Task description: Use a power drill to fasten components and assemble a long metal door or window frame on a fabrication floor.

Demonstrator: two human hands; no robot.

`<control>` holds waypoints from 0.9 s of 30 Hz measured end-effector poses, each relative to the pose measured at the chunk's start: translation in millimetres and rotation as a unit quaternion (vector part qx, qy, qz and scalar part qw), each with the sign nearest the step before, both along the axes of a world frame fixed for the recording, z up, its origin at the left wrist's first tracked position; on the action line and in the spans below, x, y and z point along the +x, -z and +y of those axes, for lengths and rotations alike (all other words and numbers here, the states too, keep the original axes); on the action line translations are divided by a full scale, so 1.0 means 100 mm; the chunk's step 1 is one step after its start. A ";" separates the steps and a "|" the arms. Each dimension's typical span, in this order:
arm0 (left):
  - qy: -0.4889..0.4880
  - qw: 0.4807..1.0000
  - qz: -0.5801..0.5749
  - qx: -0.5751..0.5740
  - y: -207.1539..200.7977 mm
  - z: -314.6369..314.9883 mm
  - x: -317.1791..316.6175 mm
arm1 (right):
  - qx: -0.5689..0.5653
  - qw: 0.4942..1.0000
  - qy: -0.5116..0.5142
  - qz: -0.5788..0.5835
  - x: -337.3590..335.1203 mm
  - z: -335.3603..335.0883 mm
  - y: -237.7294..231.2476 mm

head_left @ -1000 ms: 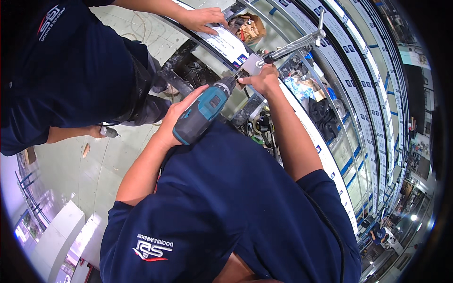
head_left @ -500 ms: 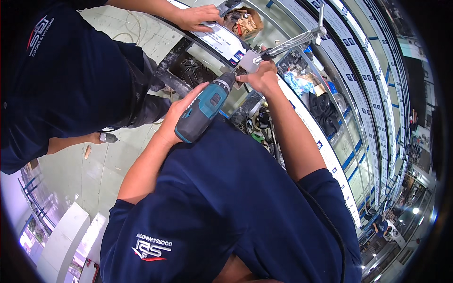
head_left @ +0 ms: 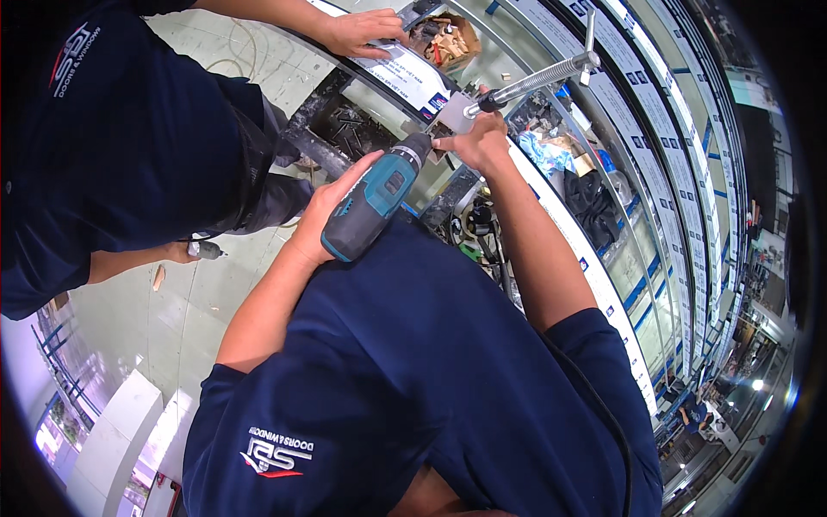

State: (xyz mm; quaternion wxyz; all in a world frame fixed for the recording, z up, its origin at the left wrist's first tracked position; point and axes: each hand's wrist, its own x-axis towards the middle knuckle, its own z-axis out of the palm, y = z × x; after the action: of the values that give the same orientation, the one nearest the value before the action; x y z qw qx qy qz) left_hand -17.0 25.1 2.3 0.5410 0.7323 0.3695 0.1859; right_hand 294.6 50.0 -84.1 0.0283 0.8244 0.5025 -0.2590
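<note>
My left hand (head_left: 332, 207) is wrapped round a teal and black cordless drill (head_left: 379, 202). The drill's chuck points up and to the right, against the side of a long profile covered in white film (head_left: 398, 73). Any bit at its tip is too small to make out. My right hand (head_left: 478, 140) grips that profile beside the chuck, its thumb reaching toward the drill tip and a fingertip showing on the far side. Just above it, a screw clamp (head_left: 538, 79) presses a pale square pad (head_left: 457, 114) onto the profile.
At upper left a co-worker's hand (head_left: 366, 33) rests on the profile; their other hand holds a small power tool (head_left: 207, 250). A box of wood scraps (head_left: 444, 41), a dark metal bin (head_left: 345, 125) and a cluttered shelf (head_left: 560, 155) lie below. Long filmed profiles (head_left: 655, 129) stand at right.
Almost nothing differs. The clamp's handle end has shifted slightly to the right, and the co-worker's lower tool has moved a little right. Both my hands keep their places.
</note>
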 end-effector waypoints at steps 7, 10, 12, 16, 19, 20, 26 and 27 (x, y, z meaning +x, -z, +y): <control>-0.006 1.000 0.000 0.003 0.05 -0.02 -0.01 | -0.016 1.000 -0.006 0.010 0.01 0.00 -0.03; -0.006 1.000 -0.002 0.020 0.07 -0.02 -0.01 | 0.003 1.000 -0.005 -0.006 -0.02 -0.01 -0.06; -0.007 1.000 -0.003 0.007 0.07 -0.03 -0.01 | 0.014 1.000 0.007 0.009 -0.02 -0.02 -0.07; -0.007 1.000 0.005 0.004 0.06 -0.03 0.00 | 0.006 1.000 0.007 0.019 -0.01 -0.02 -0.09; -0.007 1.000 0.007 0.000 0.03 -0.03 0.00 | -0.004 1.000 0.003 0.008 -0.02 -0.01 -0.09; -0.007 1.000 0.006 0.003 0.04 -0.03 0.00 | -0.003 1.000 0.003 0.008 -0.01 0.00 -0.07; -0.014 1.000 0.013 -0.001 0.05 -0.04 0.00 | 0.008 1.000 0.006 0.005 -0.05 -0.01 -0.13; -0.013 1.000 0.015 0.000 0.05 -0.04 0.00 | 0.000 1.000 0.005 0.005 -0.04 0.00 -0.12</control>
State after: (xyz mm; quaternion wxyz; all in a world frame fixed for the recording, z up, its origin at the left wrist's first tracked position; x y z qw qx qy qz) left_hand -16.8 21.0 -2.2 0.5328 0.7300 0.3874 0.1819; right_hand 290.8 50.2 -72.4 0.0250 0.8259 0.4981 -0.2631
